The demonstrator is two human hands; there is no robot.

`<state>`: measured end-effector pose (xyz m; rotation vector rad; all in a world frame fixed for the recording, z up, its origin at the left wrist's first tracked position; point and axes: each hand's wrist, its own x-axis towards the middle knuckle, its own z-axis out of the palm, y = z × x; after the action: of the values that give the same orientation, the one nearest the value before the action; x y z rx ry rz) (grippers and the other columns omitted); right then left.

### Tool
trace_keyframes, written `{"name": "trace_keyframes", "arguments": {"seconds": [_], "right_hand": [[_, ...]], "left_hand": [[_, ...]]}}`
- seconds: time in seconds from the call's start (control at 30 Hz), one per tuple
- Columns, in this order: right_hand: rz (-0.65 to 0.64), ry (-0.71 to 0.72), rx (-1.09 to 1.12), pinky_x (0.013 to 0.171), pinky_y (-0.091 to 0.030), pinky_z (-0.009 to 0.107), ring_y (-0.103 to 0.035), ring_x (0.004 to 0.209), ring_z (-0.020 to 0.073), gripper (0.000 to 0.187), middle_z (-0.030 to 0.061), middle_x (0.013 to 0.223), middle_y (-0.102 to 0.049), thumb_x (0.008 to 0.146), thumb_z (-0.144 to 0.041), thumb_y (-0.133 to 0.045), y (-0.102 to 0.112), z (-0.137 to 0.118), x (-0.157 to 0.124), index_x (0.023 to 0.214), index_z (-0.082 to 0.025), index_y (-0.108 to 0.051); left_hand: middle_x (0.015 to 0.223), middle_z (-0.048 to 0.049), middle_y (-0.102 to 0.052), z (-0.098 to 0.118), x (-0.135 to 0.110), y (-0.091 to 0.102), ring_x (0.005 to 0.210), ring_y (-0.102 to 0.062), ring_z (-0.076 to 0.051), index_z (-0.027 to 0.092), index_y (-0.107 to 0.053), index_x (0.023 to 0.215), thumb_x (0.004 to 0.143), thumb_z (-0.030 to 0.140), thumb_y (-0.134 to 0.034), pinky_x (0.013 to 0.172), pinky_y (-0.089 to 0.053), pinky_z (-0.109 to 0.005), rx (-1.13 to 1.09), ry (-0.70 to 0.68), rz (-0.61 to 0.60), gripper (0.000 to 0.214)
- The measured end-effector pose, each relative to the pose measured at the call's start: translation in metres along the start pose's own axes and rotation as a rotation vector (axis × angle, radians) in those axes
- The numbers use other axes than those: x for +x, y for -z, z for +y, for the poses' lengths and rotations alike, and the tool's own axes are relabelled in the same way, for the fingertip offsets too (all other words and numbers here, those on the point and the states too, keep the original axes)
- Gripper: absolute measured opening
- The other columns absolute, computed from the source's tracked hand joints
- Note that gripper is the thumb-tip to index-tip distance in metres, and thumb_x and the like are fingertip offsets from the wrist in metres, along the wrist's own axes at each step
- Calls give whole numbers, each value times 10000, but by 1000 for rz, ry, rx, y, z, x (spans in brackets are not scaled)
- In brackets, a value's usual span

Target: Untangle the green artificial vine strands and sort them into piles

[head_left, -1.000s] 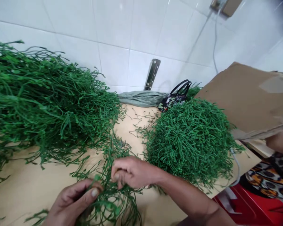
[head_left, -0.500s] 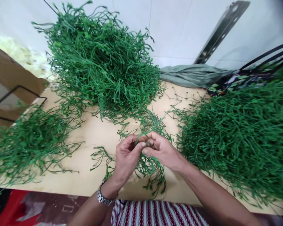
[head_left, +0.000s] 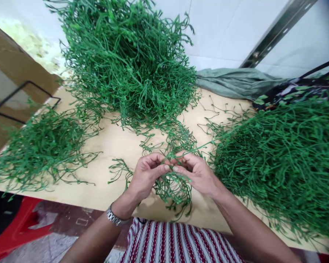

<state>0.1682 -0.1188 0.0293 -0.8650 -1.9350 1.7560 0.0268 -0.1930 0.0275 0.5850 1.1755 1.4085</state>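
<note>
Close together over the front middle of the table, my left hand (head_left: 150, 173) and my right hand (head_left: 196, 171) pinch a thin green plastic stem (head_left: 199, 148) between thumbs and fingers. Part of that stem sticks out to the upper right past my right hand. Both thumb tips nearly meet, and the fingertips behind them are partly hidden. Under my hands lies a loose bunch of green stems (head_left: 175, 193) with small budded ends. A few more stems (head_left: 120, 170) lie on the table just left of my left hand.
A tall heap of green stems (head_left: 131, 65) stands at the back, a wide heap (head_left: 279, 160) at the right, a smaller pile (head_left: 49, 146) at the left. A cardboard box (head_left: 22, 69), grey-green cloth (head_left: 233, 82) and red stool (head_left: 19, 230) are around the wooden table (head_left: 109, 137).
The view has shifted slightly. My hands are still together, but the fingertips have moved a little apart, and a stem now reaches out to the upper right of my right hand.
</note>
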Motion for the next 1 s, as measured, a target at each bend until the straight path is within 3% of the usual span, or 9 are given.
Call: {"name": "trace_keyframes", "arguments": {"seconds": [0.2,0.33,0.47,0.6,0.67,0.8,0.9,1.0], "right_hand": [[35,250,-304,758,-450,295,-547,865,161,161,59,915,-577,842,-245,-514,-3,-3,-2,967,-185,-596],[46,252,-415,695,-438,261,-550,801,152,137,45,853,-583,869,-212,-464,-3,-7,-6,921,-185,-588],[32,293,-660,587,-363,238,-490,664,132,155,23,717,-524,870,-161,-425,2,-8,-8,770,-162,-543],[-100,360,-741,542,-291,225,-408,592,104,155,-6,663,-449,837,-138,-438,11,-9,-7,694,-163,-493],[-198,368,-671,531,-272,218,-378,572,91,162,-23,633,-410,818,-140,-455,17,-11,-5,659,-162,-474],[-391,336,-372,528,-279,203,-398,574,83,178,-24,615,-426,818,-135,-421,24,-14,1,662,-153,-505],[-477,233,-129,556,-332,193,-461,612,85,172,-7,664,-502,839,-213,-444,25,-13,3,714,-144,-540],[-448,147,-270,524,-328,191,-448,579,86,198,-12,642,-499,844,-262,-448,30,-11,2,699,-149,-522]], "left_hand": [[580,12,-587,-7,2,-10,477,-449,-61,138,-642,636,602,183,-708,417,-362,-159,-8,-82,119,87],[594,14,-561,-8,-1,-13,495,-443,-67,136,-625,655,658,160,-645,425,-355,-164,177,-178,124,31],[587,20,-519,0,-5,-9,534,-434,-78,140,-587,678,746,143,-537,487,-340,-184,567,-273,28,84],[544,27,-464,15,-7,-4,528,-404,-86,139,-576,663,785,136,-458,512,-310,-205,906,-252,-160,170],[516,38,-414,21,-5,-2,502,-365,-79,135,-563,629,769,142,-467,488,-281,-202,850,-166,-284,170],[489,47,-389,23,2,2,457,-313,-59,123,-538,566,688,190,-557,438,-232,-193,447,99,-458,141],[468,38,-432,18,7,3,425,-319,-48,108,-568,563,614,201,-622,416,-214,-187,237,233,-454,119],[487,27,-483,16,9,2,425,-376,-53,112,-586,586,591,211,-670,411,-264,-178,125,227,-330,130]]}}
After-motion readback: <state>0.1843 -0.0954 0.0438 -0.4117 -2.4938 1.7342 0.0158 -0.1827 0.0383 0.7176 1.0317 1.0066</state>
